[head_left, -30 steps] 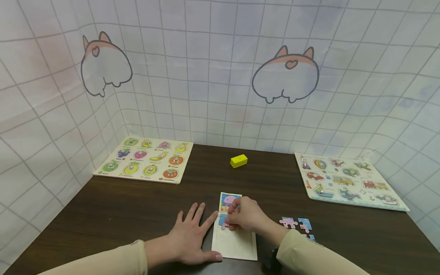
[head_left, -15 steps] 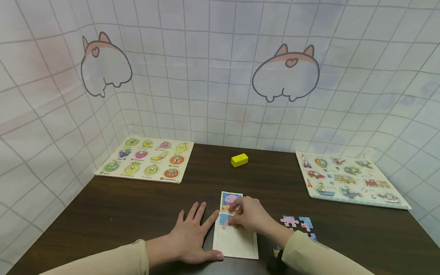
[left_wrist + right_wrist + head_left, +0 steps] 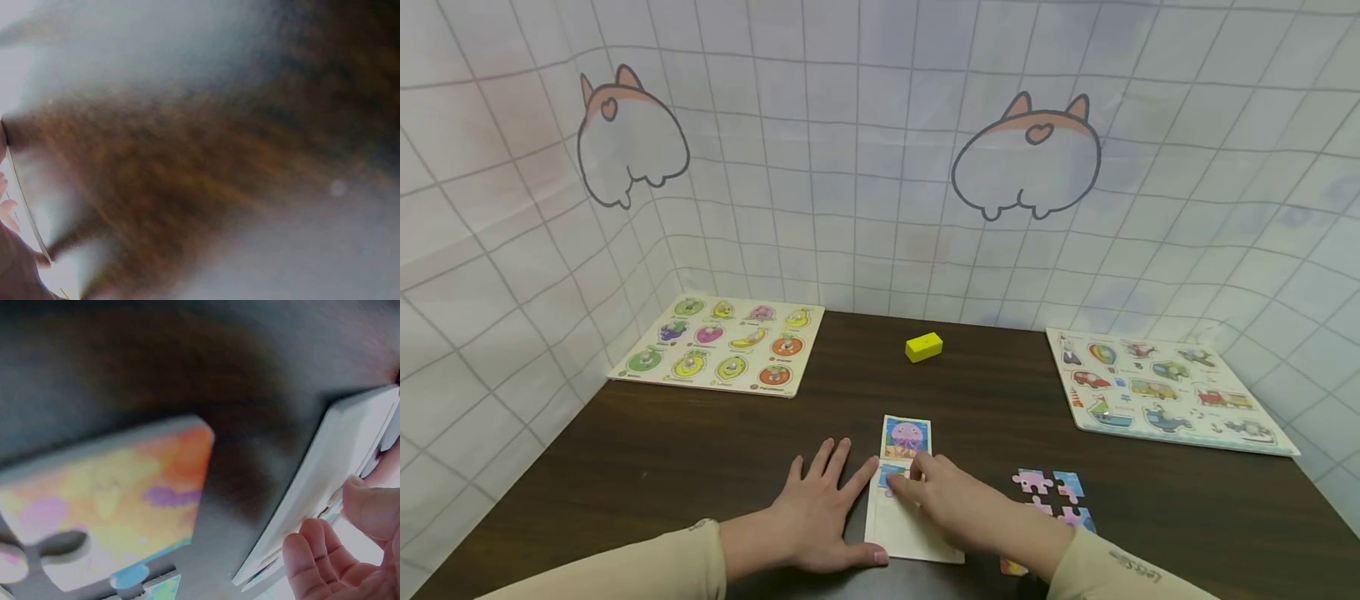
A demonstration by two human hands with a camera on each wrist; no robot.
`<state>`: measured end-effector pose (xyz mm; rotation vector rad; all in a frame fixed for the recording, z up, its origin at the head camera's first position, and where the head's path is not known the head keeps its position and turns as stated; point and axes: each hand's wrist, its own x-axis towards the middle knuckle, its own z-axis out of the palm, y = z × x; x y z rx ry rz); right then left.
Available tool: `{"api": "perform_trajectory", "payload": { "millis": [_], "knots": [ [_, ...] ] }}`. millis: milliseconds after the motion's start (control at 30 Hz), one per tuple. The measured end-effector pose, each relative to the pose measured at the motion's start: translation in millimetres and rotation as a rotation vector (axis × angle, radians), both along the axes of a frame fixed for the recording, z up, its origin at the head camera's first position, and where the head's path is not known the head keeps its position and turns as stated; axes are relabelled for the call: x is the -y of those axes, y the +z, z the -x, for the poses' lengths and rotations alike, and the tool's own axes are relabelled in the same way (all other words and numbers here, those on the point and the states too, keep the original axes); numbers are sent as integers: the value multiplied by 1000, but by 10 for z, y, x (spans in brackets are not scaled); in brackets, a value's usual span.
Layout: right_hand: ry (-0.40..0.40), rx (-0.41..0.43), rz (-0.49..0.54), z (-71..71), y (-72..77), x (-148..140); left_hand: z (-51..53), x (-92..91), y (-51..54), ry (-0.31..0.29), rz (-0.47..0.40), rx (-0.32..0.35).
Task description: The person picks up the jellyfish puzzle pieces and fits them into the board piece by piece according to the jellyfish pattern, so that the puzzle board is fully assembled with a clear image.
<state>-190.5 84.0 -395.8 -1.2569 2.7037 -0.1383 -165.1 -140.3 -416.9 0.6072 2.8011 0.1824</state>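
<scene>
A pale puzzle tray [image 3: 910,537] lies on the dark table, with a small jellyfish picture card [image 3: 906,433] at its far end. A blue and pink puzzle piece [image 3: 887,470] sits in the tray's far left corner. My right hand [image 3: 958,504] presses its thumb on this piece, its other fingers loosely bent; they partly cover the tray. My left hand [image 3: 822,515] rests flat with spread fingers, its index finger and thumb touching the tray's left edge. In the right wrist view the thumb [image 3: 372,509] reaches into the tray; the left wrist view is mostly blurred.
Several loose puzzle pieces [image 3: 1033,482] lie right of the tray, among them an orange one [image 3: 125,494]. A yellow block [image 3: 923,347] stands farther back. A fruit puzzle board [image 3: 718,346] lies at back left, a vehicle board [image 3: 1165,392] at back right, before a tiled-pattern cloth wall [image 3: 880,167].
My right hand has let go of its pinch on the piece and drawn slightly back, its thumb now pressing on top. The picture card is more exposed. The left hand stays in place.
</scene>
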Motion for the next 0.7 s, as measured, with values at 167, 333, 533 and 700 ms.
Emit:
{"api": "perform_trajectory", "payload": {
  "millis": [167,333,533,700],
  "knots": [
    [10,-43,-45,-19,-34,0,22,19,-51,0,-9,7],
    [15,-61,-69,-20,-33,-14,28,20,-62,-11,-14,-5],
    [20,-61,-70,-16,-8,0,30,14,-55,-15,-19,-13],
    [6,-41,-87,2,9,6,9,22,-20,-14,-38,-4]
  ]
}}
